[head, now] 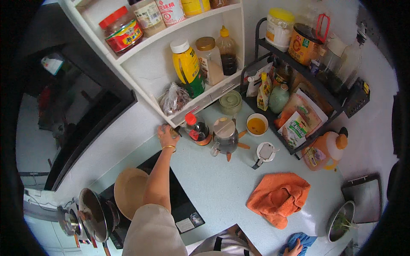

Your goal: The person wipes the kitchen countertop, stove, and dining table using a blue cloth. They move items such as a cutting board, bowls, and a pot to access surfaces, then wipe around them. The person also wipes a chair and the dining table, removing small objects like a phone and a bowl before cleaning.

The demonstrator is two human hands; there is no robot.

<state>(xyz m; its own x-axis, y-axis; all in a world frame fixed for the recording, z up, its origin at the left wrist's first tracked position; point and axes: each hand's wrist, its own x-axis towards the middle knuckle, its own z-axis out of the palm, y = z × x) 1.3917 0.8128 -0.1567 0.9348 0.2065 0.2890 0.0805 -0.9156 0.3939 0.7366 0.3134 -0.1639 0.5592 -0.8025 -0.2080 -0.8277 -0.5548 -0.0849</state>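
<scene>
My left hand (167, 138), with a gold bracelet at the wrist, reaches to the wall below the white shelf's lower corner. Its fingers are closed around a small glass jar (173, 132), partly hidden by the hand. Just right of it stands a dark sauce bottle with a red cap (197, 128), then a glass teapot (226, 136) on a wooden trivet. At the bottom right edge my right hand (295, 249) rests on a blue cloth (304, 242) on the counter; part of this hand is cut off by the frame. An orange towel (278, 198) lies crumpled above it.
A beige pan (129, 192) sits on the black cooktop (184, 204), under my left arm. The white shelf (150, 38) and a black rack (298, 65) hold jars and packets. A bowl of amber liquid (257, 124), a white cup (266, 153) and an orange jug (320, 150) stand on the counter.
</scene>
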